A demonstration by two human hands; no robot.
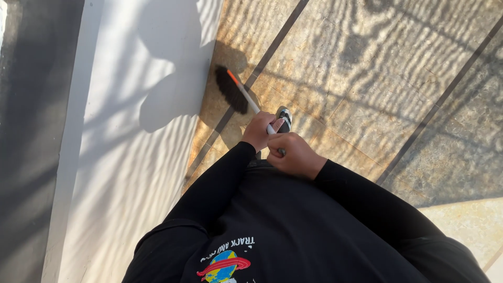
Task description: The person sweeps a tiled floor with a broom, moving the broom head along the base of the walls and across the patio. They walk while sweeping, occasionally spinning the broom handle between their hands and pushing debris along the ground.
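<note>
The broom [238,91] is being held out in front of the body, its dark bristle head resting on the tiled floor [367,78] just beside the white wall [141,131]. It is judged to be light, with a stiff, smooth handle and soft bristles that are likely to bend under pressure; the upper handle is judged the best place for holding. The handle is being gripped by the left hand [258,131], fingers closed around it, and its top end is being clasped by the right hand [294,154]. The stone tiles, crossed by dark joints, are being striped by sunlight and shadow.
</note>
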